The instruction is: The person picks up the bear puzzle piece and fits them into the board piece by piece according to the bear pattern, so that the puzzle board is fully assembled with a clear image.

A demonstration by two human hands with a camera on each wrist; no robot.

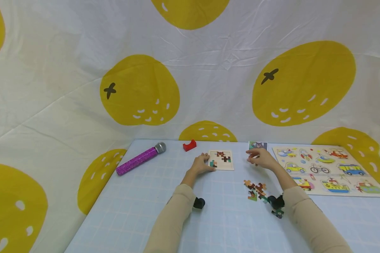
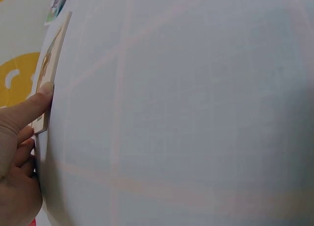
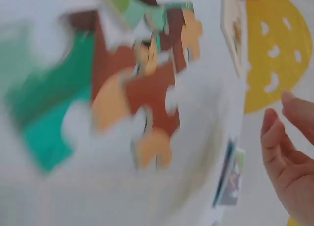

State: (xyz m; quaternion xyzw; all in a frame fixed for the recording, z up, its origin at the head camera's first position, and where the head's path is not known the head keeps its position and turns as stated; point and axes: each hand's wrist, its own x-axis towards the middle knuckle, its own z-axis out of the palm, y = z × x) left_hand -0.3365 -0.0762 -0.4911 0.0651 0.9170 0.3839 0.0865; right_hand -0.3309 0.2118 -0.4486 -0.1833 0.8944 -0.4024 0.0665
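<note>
My left hand holds the left side of a small square wooden jigsaw tray; the left wrist view shows its thumb on the near edge, fingers curled beside it. Inside the tray lie a few jigsaw pieces, among them a green-and-brown one. To the tray's right, my right hand hovers just in front of a small picture card. Its fingers are loosely bent, thumb and forefinger apart with nothing between them. Loose brown, tan and green jigsaw pieces lie below the right hand, nearer me.
A large vehicle puzzle board lies on the right of the table. At the left is a glittery purple microphone, and a red curved block stands behind the left hand. A curtain with yellow fruit prints hangs behind the table.
</note>
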